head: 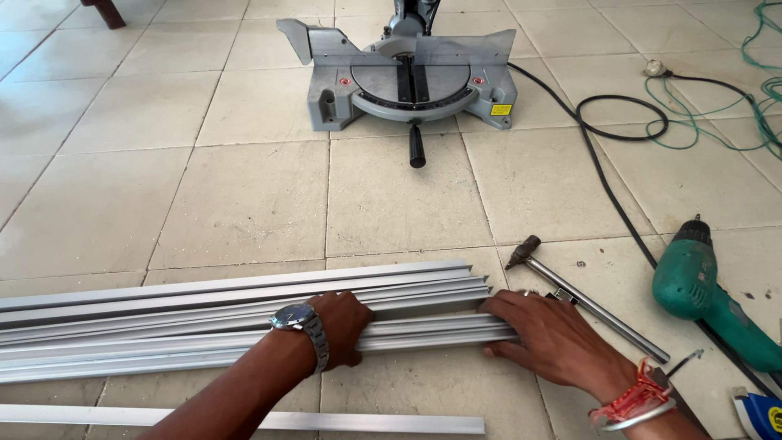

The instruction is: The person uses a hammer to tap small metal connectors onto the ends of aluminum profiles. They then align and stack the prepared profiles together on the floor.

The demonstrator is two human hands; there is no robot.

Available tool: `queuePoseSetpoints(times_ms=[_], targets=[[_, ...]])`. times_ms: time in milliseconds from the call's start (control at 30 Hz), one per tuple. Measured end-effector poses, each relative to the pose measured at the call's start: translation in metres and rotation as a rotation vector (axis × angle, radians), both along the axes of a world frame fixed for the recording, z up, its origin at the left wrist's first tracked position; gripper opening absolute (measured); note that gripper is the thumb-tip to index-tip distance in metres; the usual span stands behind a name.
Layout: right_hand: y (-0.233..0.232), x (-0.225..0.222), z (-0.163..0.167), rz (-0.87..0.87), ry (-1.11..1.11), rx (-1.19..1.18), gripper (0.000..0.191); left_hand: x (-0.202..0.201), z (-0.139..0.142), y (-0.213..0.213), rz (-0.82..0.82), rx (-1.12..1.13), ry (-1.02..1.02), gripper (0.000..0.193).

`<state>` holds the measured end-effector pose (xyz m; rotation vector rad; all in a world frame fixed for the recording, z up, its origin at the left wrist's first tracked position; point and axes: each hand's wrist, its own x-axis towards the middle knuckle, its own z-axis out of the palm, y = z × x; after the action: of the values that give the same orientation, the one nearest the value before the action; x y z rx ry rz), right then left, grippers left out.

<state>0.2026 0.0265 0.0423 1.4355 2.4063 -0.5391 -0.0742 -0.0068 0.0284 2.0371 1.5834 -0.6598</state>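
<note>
Head view, looking down at a tiled floor (244, 195). Largest item: grey mitre saw (411, 77) at top centre, its black handle pointing toward the viewer, well apart from the hands.

Bundle of aluminium profiles (163, 322) lies flat on the floor in the lower half. Long axis runs left–right, tilted slightly up toward the right; cut ends face right, finishing near centre frame, far ends run off the left edge. One separate aluminium strip (366, 423) lies nearer the viewer, parallel, apart from the bundle.

Green power drill (700, 293) on the right, chuck pointing away. Hammer (570, 297) just beside the bundle's ends, head up-left. Black cable (611, 179) loops back toward the saw.

Left hand (338, 326), wristwatch on, is curled over the bundle's near edge, fingers wrapped down on the profiles. Right hand (546, 334) lies flat, fingers extended, fingertips touching the cut ends; nothing pinched.

Judgement: the step looks like squaring up the ends. Doing it well means pressing down with the left to stop the stack spreading, pushing with the right straight along the long axis, keeping fingertips off sharp cut edges.
</note>
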Motion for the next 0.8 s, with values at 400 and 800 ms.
queuePoseSetpoints(times_ms=[400, 800], targets=[[-0.001, -0.007, 0.006, -0.177, 0.003, -0.013, 0.061, 0.0, 0.009, 0.0, -0.056, 0.105, 0.077, 0.049], [-0.008, 0.005, 0.017, -0.272, -0.051, 0.074, 0.066, -0.009, 0.002, -0.016, -0.097, 0.314, 0.118, 0.034]])
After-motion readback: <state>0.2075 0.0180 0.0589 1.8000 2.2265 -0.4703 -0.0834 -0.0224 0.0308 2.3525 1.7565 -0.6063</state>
